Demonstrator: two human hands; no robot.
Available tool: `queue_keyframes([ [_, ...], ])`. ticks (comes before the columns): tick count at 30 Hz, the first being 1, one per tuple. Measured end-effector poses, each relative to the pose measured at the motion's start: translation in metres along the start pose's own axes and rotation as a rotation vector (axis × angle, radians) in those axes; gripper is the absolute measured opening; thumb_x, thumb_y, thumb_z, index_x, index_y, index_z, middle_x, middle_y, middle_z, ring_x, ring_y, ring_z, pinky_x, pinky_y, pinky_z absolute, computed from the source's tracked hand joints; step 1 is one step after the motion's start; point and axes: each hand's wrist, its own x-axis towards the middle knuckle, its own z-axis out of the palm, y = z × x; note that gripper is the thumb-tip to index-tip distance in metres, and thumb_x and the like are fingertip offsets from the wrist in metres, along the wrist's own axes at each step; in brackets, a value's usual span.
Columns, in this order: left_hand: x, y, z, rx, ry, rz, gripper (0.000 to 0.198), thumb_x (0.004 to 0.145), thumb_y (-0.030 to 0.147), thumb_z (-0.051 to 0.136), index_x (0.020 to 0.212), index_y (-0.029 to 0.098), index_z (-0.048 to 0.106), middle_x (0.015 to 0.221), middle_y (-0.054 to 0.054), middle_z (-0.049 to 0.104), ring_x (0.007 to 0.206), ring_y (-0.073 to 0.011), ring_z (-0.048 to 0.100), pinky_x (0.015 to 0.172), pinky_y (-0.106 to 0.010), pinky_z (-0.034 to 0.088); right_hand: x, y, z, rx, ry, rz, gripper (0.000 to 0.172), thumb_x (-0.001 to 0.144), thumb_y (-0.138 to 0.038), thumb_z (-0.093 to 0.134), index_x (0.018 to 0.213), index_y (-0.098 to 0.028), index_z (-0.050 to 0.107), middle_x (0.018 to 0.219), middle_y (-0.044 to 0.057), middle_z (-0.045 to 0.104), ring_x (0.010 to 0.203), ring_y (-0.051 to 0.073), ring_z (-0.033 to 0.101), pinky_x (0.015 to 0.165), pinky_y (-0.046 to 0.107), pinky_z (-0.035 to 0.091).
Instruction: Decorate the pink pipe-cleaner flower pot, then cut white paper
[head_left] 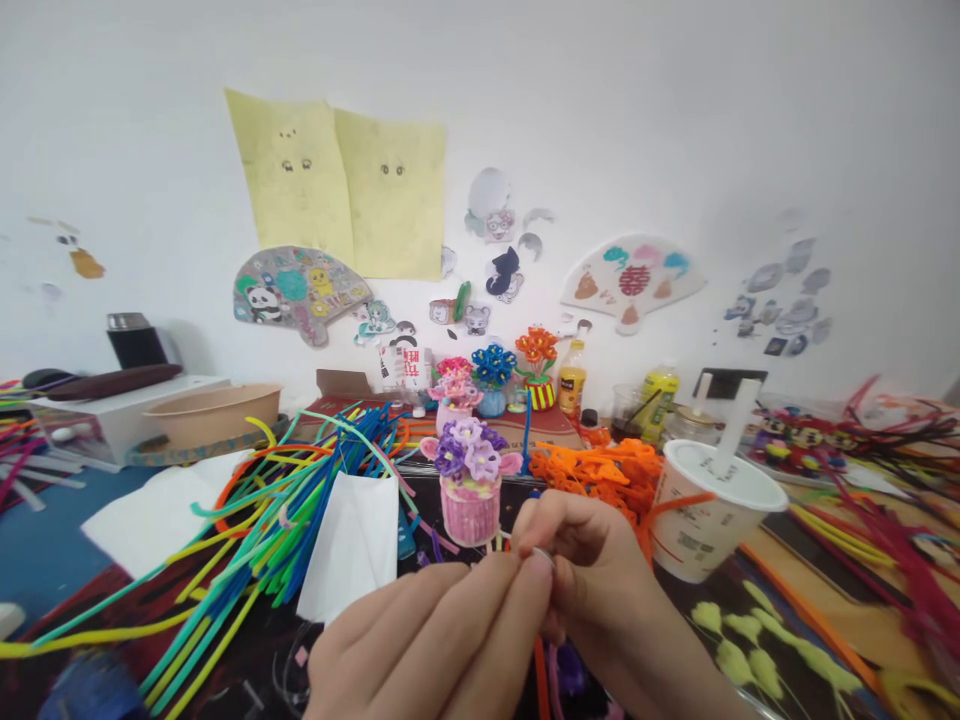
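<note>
Pinching together, left hand (427, 640) and right hand (600, 575) fingers grip a small, thin greyish piece (544, 556).

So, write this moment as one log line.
left hand: pinches small item; right hand: pinches same item; behind: pink flower pot; near: paper cup

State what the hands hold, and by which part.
The left hand and right hand pinch a small silvery thing between fingertips; what it is cannot be told.
</note>
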Motion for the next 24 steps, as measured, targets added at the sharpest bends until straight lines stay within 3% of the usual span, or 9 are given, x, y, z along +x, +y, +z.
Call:
queue_keyframes([
  [6, -0.006, 0.001, 0.008, -0.012, 0.022, -0.047, 0.037, 0.089, 0.014, 0.056, 0.121, 0.030, 0.062, 0.099, 0.005, 0.077, 0.082, -0.0143, 0.074, 0.070, -0.018, 0.059, 0.001, 0.002, 0.000, 0.006, -0.005, -0.019, 0.021, 0.062, -0.029, 0.089, 0.071, -0.018, 0.074, 0.057, -0.001, 0.066, 0.040, 0.005, 0.057, 0.039, 0.011, 0.045],
  [14, 0.003, -0.002, 0.001, -0.028, -0.025, -0.004, 0.023, 0.093, 0.018, 0.052, 0.112, 0.021, 0.064, 0.090, 0.001, 0.077, 0.076, -0.0111, 0.073, 0.070, -0.015, 0.057, -0.001, -0.005, -0.003, -0.020, 0.031, 0.029, 0.021, 0.060, -0.027, 0.090, 0.068, -0.016, 0.073, 0.060, 0.001, 0.068, 0.040, 0.006, 0.059, 0.038, 0.011, 0.045],
  [19, 0.008, 0.003, 0.005, -0.069, 0.018, -0.033, 0.018, 0.089, 0.011, 0.056, 0.105, 0.015, 0.063, 0.087, -0.003, 0.076, 0.070, -0.0115, 0.070, 0.059, -0.018, 0.054, -0.002, -0.010, -0.008, -0.074, 0.022, 0.039, 0.022, 0.060, -0.028, 0.089, 0.067, -0.015, 0.073, 0.059, 0.001, 0.068, 0.038, 0.007, 0.058, 0.035, 0.012, 0.044],
  [24, 0.006, 0.005, 0.006, -0.036, 0.022, -0.021, 0.019, 0.091, 0.013, 0.054, 0.107, 0.017, 0.062, 0.089, -0.002, 0.077, 0.077, -0.0124, 0.072, 0.068, -0.019, 0.056, -0.002, -0.011, -0.008, -0.096, 0.010, 0.056, 0.025, 0.059, -0.033, 0.089, 0.067, -0.015, 0.073, 0.055, 0.001, 0.066, 0.035, 0.006, 0.054, 0.033, 0.013, 0.043],
])
